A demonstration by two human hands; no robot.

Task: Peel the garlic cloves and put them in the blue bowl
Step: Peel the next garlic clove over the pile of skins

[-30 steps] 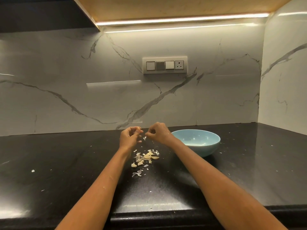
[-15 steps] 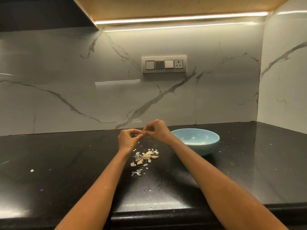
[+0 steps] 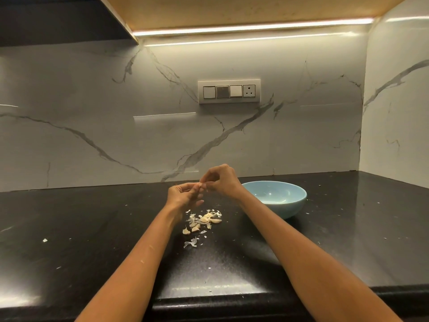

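Note:
My left hand (image 3: 183,196) and my right hand (image 3: 220,181) meet above the black counter, fingertips pinched together on a small garlic clove (image 3: 201,185) that is mostly hidden between them. Below the hands lies a heap of garlic cloves (image 3: 204,220) mixed with papery skins (image 3: 191,242). The blue bowl (image 3: 290,205) stands on the counter just right of my right wrist; its inside looks bare.
The black counter (image 3: 92,240) carries scattered white skin flecks. A marble backsplash with a switch plate (image 3: 228,91) rises behind, and a marble side wall (image 3: 394,112) closes the right. The counter's front edge (image 3: 209,303) runs near me.
Both hands have risen slightly and closed together; the fingertips, apart a second ago with a bit of skin between them, now pinch at one spot.

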